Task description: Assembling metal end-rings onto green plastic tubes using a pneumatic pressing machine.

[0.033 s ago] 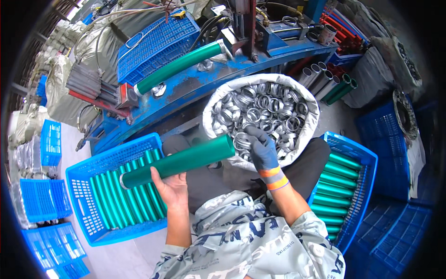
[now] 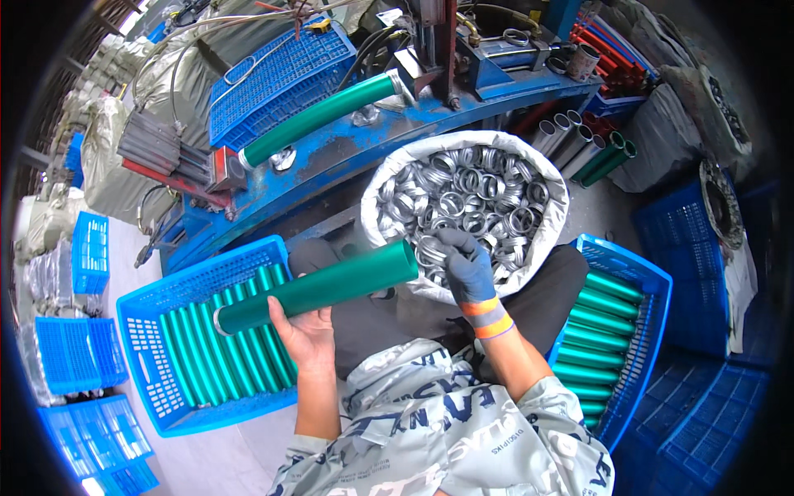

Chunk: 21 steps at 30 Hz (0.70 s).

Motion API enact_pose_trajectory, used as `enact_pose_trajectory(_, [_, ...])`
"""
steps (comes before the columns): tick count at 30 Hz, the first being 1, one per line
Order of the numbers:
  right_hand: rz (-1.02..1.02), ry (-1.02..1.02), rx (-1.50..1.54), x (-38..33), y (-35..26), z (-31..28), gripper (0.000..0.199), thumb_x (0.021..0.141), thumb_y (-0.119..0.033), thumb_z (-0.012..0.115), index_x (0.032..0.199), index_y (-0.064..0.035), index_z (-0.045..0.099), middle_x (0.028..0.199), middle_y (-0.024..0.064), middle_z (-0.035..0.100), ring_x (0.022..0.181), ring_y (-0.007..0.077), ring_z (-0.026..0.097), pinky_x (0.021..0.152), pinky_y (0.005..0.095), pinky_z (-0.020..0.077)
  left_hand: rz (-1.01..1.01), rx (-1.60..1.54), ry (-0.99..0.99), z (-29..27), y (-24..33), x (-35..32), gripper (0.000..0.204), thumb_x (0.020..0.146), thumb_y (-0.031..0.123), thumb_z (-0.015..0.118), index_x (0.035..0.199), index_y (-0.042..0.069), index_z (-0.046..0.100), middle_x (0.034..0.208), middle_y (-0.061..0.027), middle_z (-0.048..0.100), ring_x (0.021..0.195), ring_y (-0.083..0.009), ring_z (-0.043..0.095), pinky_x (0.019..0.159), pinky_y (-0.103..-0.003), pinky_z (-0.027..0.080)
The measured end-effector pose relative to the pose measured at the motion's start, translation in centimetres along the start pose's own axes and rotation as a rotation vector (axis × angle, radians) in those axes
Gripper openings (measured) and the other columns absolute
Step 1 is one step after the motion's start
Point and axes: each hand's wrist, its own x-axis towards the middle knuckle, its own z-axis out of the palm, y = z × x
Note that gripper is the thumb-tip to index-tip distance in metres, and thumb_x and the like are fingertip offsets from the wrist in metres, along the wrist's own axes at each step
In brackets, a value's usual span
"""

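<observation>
My bare left hand [image 2: 309,335] is closed around the underside of a green tube [image 2: 331,279], held slantwise over my lap. A silver ring [image 2: 218,321] sits on the tube's lower left end, while its right end is a bare open mouth. Just beyond that mouth, my right hand [image 2: 469,269], in a dark grey glove with an orange cuff, pinches a silver metal ring [image 2: 430,250] by its edge. Behind the fingers stands a white-lined round container [image 2: 552,178] heaped with similar rings [image 2: 467,192]; the ring's far side blends into the heap.
Blue crates of green tubes flank me, one at left [image 2: 149,364] and one at right [image 2: 657,331]. Ahead, a blue metal bench [image 2: 331,153] carries another green tube [image 2: 322,118] clamped between fixtures. Loose tubes [image 2: 571,136] lean at the back right.
</observation>
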Motion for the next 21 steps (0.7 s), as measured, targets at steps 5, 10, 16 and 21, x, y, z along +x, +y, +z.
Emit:
enact_pose_trajectory(5, [0.141,-0.103,0.247,0.0,-0.6,0.6,0.056,0.098,-0.025,0.089,0.143,0.0034,0.072,0.143,0.0172,0.074,0.130,0.0251,0.071,0.119,0.0418,0.0529,-0.014,0.002,0.002,-0.1,-0.5,-0.4,0.058,0.106,0.056,0.075,0.141,0.011,0.067,0.142,-0.0135,0.075,0.131,-0.0299,0.073,0.111,-0.051,0.062])
enact_pose_trajectory(10, [0.101,-0.213,0.004,0.2,-1.1,1.9,0.096,0.099,-0.004,0.081,0.178,0.0034,0.028,0.178,0.0183,0.044,0.161,0.0260,0.047,0.132,0.0411,0.0394,0.021,0.030,-0.032,0.0,-0.4,-0.3,0.056,0.108,0.056,0.074,0.142,0.011,0.067,0.143,-0.0137,0.074,0.131,-0.0300,0.073,0.111,-0.051,0.062])
enact_pose_trajectory(16, [0.109,-0.197,-0.131,-0.5,-2.0,4.0,0.096,0.097,-0.015,0.088,0.175,0.0044,0.035,0.168,0.0188,0.057,0.152,0.0277,0.057,0.130,0.0433,0.0418,0.076,0.040,-0.076,-1.0,0.3,-0.1,0.053,0.112,0.053,0.068,0.145,0.011,0.067,0.147,-0.0147,0.073,0.134,-0.0303,0.072,0.113,-0.053,0.061])
enact_pose_trajectory(21, [0.153,-0.235,-0.260,-0.5,-2.8,3.1,0.082,0.098,-0.001,0.079,0.171,0.0051,0.043,0.165,0.0163,0.060,0.149,0.0235,0.059,0.128,0.0398,0.0427,0.065,0.042,-0.094,-0.5,0.1,-0.2,0.051,0.110,0.048,0.073,0.142,0.009,0.067,0.145,-0.0172,0.072,0.130,-0.0311,0.074,0.114,-0.052,0.062])
